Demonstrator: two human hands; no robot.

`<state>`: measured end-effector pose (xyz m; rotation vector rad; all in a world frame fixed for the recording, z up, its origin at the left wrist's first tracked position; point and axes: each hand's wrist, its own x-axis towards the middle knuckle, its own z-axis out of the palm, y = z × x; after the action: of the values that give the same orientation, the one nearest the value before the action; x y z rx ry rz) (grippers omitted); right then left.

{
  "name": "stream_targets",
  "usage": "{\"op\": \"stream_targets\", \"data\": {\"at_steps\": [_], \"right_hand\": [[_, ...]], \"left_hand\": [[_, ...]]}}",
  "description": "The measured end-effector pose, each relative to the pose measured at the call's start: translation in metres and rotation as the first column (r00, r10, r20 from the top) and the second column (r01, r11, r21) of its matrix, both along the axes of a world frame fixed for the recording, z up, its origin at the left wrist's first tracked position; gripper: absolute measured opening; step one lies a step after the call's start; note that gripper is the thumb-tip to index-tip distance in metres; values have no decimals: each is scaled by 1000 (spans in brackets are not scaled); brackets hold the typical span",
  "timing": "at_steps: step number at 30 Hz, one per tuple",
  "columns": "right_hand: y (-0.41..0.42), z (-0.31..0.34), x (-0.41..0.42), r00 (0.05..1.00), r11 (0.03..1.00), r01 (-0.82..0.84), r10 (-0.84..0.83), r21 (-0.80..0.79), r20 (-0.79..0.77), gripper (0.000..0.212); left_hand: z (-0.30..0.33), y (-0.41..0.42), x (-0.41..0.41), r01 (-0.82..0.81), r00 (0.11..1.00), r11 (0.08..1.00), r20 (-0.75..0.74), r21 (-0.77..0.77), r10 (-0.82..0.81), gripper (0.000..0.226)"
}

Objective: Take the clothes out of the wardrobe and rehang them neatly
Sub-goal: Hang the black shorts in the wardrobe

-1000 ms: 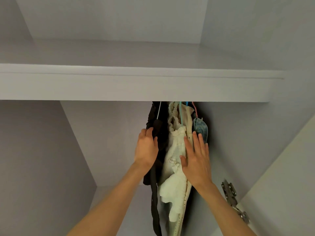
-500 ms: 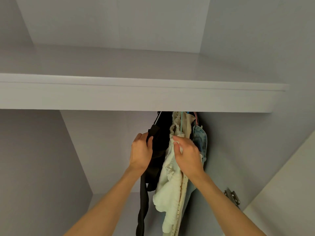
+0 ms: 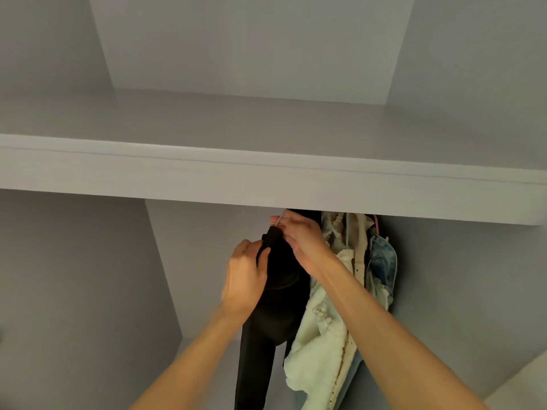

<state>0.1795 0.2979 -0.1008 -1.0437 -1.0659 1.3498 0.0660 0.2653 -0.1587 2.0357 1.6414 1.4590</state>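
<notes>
A bunch of clothes hangs under the wardrobe shelf (image 3: 266,184), pressed to the right side. A black garment (image 3: 284,294) hangs leftmost. My left hand (image 3: 245,279) grips its upper left edge. My right hand (image 3: 299,238) pinches the thin white hanger hook (image 3: 278,221) at the garment's top, just below the shelf. To the right hang a cream fluffy garment (image 3: 319,344) on a teal hanger and a blue denim piece (image 3: 381,261). The rail is hidden behind the shelf.
The wardrobe's grey back wall (image 3: 201,261) and left wall (image 3: 74,291) bound the hanging space. The upper shelf compartment (image 3: 251,122) shows nothing on it. A pale door edge (image 3: 527,383) sits at bottom right.
My right hand left the cream garment and moved up-left to the black garment's hanger hook. My left hand kept its grip on the black garment. The view tilted upward.
</notes>
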Motion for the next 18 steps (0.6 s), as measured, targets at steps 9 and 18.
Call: {"op": "stream_targets", "data": {"at_steps": [9, 18], "right_hand": [[-23, -17, -18, 977, 997, -78, 79, 10, -196, 23], [-49, -54, -3, 708, 995, -101, 61, 16, 704, 17]], "left_hand": [[-21, -35, -15, 15, 997, 999, 71, -29, -13, 15], [-39, -51, -85, 31, 995, 993, -94, -115, -42, 25]]}}
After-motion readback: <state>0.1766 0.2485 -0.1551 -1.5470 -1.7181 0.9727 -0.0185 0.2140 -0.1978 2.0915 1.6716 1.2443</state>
